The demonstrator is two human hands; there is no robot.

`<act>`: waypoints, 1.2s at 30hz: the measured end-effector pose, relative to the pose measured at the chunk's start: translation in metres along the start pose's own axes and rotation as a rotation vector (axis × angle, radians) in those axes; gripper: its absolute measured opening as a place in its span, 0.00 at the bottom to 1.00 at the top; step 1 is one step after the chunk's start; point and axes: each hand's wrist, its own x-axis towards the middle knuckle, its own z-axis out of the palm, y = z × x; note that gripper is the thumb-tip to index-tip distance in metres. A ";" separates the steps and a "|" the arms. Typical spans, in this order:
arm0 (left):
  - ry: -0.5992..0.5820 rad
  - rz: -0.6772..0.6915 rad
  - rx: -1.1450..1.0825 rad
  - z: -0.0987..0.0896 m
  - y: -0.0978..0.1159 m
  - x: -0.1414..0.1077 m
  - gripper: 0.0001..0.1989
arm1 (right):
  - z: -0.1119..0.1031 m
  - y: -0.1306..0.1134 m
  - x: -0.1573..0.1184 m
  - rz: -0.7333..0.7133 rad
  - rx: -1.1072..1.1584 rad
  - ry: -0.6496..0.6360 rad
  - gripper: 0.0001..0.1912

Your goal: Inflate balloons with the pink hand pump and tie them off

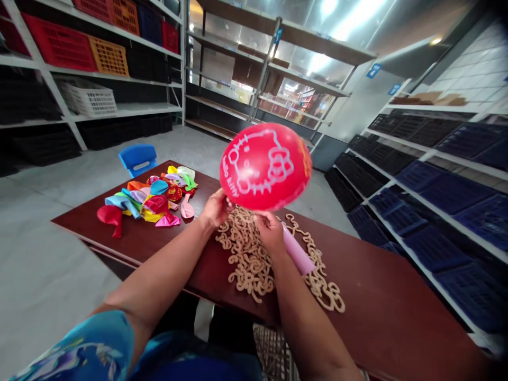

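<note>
Left hand (218, 208), right hand (270, 228) gripped red balloon (265, 166) above curly beige pieces (248, 256)! I had open worktop (381, 299) rightward, limp balloons (155, 203) toward left edge.

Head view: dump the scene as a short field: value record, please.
red balloon: inflated, printed, raised over table
left hand: at balloon's lower left side
right hand: at balloon's underside, fingertips partly hidden
table: dark reddish-brown
table left: uninflated balloons, mixed colours
table middle: heaped tan curled pieces
beside right hand: pink cylinder
beyond table: blue chair
background: shelving, crates
</note>
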 end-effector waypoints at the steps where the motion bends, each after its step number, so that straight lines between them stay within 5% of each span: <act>1: -0.016 0.024 -0.046 -0.004 0.005 0.003 0.10 | 0.001 0.001 0.000 -0.030 -0.064 0.007 0.13; 6: -0.039 0.066 -0.173 -0.023 0.011 0.014 0.12 | 0.014 0.004 0.002 -0.186 -0.413 -0.067 0.11; 12: -0.072 0.071 -0.179 -0.030 0.007 0.020 0.10 | 0.021 -0.006 0.015 -0.206 -0.669 -0.135 0.07; 23: -0.054 -0.042 -0.060 -0.020 0.001 0.017 0.10 | 0.020 -0.045 0.051 0.193 0.226 -0.115 0.13; 36: -0.030 -0.196 0.070 -0.015 -0.011 0.014 0.09 | 0.026 -0.047 0.046 0.102 0.566 -0.022 0.11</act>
